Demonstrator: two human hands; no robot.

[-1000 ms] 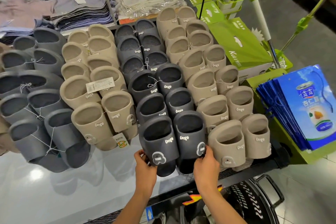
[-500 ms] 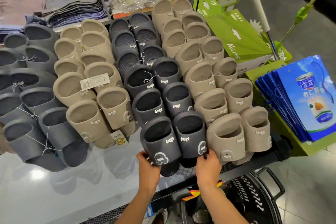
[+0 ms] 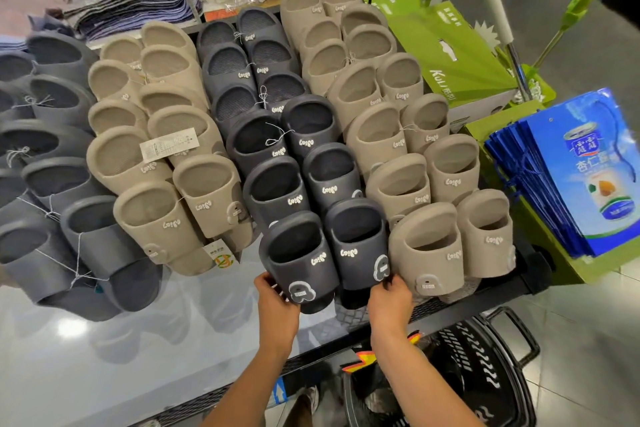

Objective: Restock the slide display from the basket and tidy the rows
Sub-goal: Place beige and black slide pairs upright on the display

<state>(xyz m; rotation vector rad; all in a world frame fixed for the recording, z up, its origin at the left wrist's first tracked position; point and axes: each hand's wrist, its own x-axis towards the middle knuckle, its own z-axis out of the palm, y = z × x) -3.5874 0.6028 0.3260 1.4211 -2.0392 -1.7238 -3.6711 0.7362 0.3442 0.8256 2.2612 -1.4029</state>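
Black basket (image 3: 485, 378) nearest, on the floor below the desk (image 3: 104, 340) edge. Left hand (image 3: 277, 302) and right hand (image 3: 389, 298) each curl round an outer side of the front dark pair (image 3: 301, 263), near end of the dark row. Beige pair (image 3: 429, 253) to the right touches the right hand. Dark slides: matte, white script logo, white tag at the toe. Paper label (image 3: 168, 145) on the left beige row, print unreadable. Right: blue bags (image 3: 581, 177) with a can picture. Farther: green box (image 3: 446, 52) marked "Kuli".

Glossy grey tiled floor (image 3: 588, 340)
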